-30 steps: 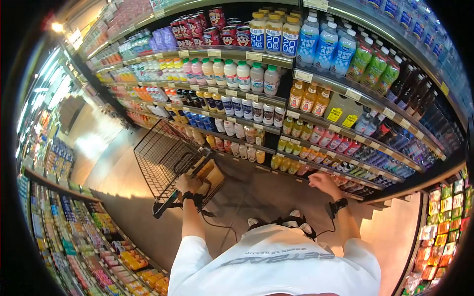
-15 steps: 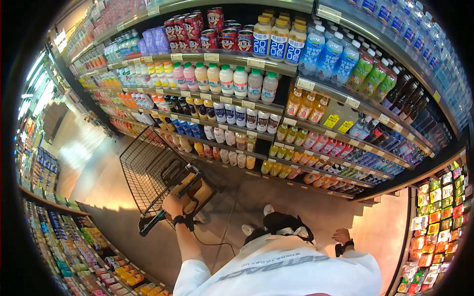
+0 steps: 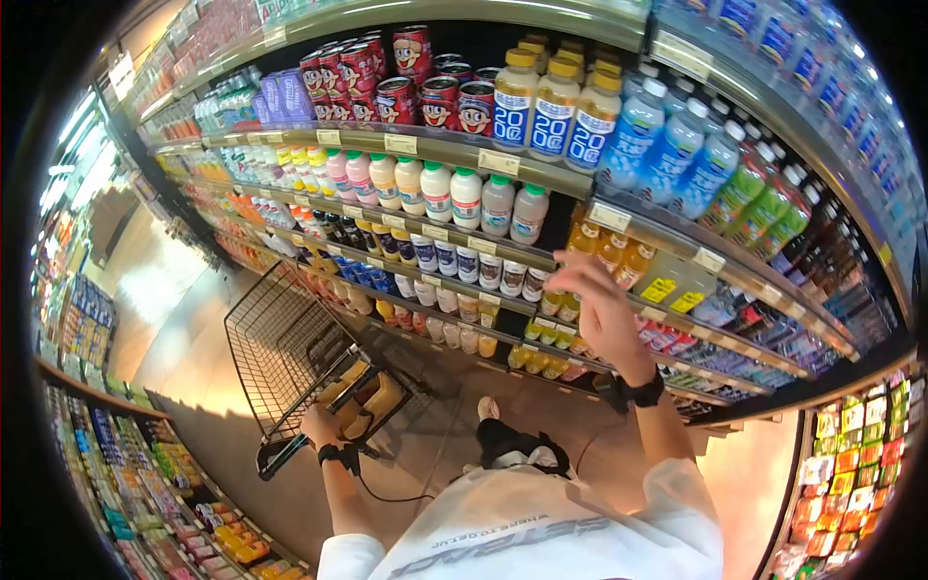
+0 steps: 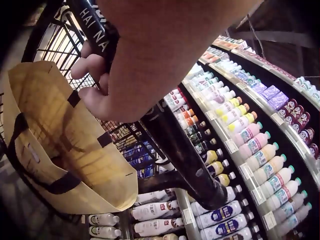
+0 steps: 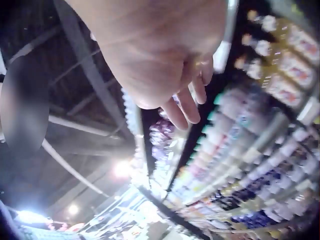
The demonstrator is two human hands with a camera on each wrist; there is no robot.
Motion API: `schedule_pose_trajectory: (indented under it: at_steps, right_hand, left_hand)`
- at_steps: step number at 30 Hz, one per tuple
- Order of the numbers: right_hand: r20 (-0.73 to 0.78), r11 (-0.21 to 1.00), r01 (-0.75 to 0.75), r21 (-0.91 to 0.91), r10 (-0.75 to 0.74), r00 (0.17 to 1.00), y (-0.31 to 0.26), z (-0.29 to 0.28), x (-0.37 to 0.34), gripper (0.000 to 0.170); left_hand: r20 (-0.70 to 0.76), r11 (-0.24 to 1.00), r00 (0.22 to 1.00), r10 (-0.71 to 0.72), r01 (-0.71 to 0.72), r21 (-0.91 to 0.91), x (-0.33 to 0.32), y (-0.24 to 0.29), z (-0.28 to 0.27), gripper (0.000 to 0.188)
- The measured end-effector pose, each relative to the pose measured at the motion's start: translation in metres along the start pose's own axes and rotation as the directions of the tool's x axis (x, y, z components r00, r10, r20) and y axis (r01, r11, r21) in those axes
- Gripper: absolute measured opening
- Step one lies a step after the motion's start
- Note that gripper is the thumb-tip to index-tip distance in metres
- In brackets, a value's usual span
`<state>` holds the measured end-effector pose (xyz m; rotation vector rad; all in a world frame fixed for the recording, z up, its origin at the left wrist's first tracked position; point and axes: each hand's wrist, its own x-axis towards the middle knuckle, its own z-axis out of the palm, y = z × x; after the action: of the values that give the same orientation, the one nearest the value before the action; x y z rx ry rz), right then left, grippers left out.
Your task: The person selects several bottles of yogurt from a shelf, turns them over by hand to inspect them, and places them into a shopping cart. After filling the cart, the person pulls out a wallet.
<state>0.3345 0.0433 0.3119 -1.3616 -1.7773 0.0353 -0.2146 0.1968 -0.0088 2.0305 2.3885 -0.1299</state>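
My left hand (image 3: 319,425) grips the handle of a dark wire shopping cart (image 3: 275,338). In the left wrist view its fingers curl round the black handle (image 4: 172,145), just below the lettering. A tan bag with dark straps (image 4: 30,90) hangs open beside that hand. My right hand (image 3: 599,314) is raised before the drink shelves, fingers extended and slightly bent, holding nothing. Behind it in the head view are amber bottles (image 3: 611,249), with green-capped milky bottles (image 3: 497,205) to the left. Its palm and spread fingers (image 5: 187,107) show in the right wrist view.
Tall shelves stretch across the front, with yellow-capped bottles (image 3: 558,106), blue bottles (image 3: 633,140) and red cans (image 3: 440,101) on an upper level. Another low shelf of packages (image 3: 174,474) runs along the left. Bright packets (image 3: 851,464) fill a rack at the right.
My right hand dropped to my side, then rose forward to the shelves. The shelves now appear closer. My left hand has kept its grip on the cart handle.
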Motion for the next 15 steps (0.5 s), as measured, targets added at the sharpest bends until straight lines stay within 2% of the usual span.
schedule_pose_trajectory:
  at_steps: [1, 4, 5, 6, 8, 9, 12, 13, 15]
  right_hand:
    - [-0.039, 0.998, 0.062, -0.002, -0.062, 0.997, 0.000, -0.002, 0.027, 0.040]
    - [-0.179, 0.973, 0.153, -0.173, -0.184, 0.967, 0.006, -0.005, 0.102, 0.039]
    - [-0.200, 0.930, 0.210, -0.303, -0.277, 0.940, 0.010, -0.010, 0.128, 0.039]
    - [-0.211, 0.866, 0.255, -0.430, -0.371, 0.904, 0.014, -0.015, 0.152, 0.040]
    - [-0.268, 0.814, 0.252, -0.524, -0.438, 0.858, 0.022, -0.022, 0.190, 0.040]
    - [-0.291, 0.784, 0.246, -0.570, -0.472, 0.832, 0.027, -0.023, 0.206, 0.041]
    - [-0.280, 0.767, 0.206, -0.607, -0.449, 0.848, 0.046, -0.020, 0.238, 0.039]
    - [-0.249, 0.726, 0.182, -0.664, -0.443, 0.861, 0.057, -0.017, 0.247, 0.037]
    - [-0.224, 0.684, 0.147, -0.715, -0.423, 0.878, 0.068, -0.015, 0.260, 0.036]
  left_hand:
    - [-0.027, 0.999, 0.999, -0.037, 0.037, 0.002, 0.003, 0.000, 0.010, 0.021]
    - [0.009, 1.000, 1.000, -0.016, 0.016, -0.022, 0.009, -0.008, 0.024, 0.021]
    - [0.181, 1.000, 0.983, -0.019, 0.020, -0.007, 0.010, -0.006, 0.006, 0.022]
    - [0.249, 0.989, 0.969, 0.002, 0.036, -0.146, 0.012, -0.006, -0.001, 0.027]
    - [0.364, 0.908, 0.929, 0.063, 0.098, -0.407, 0.015, -0.014, -0.013, 0.041]
    - [0.459, 0.865, 0.884, 0.084, 0.164, -0.474, 0.012, -0.001, -0.044, 0.062]
    - [0.486, 0.771, 0.866, 0.121, 0.226, -0.595, 0.008, 0.011, -0.085, 0.057]
    - [0.473, 0.789, 0.859, 0.195, 0.149, -0.596, 0.015, 0.008, -0.087, 0.052]
    - [0.340, 0.721, 0.898, 0.280, 0.037, -0.692, 0.026, 0.006, -0.088, 0.047]
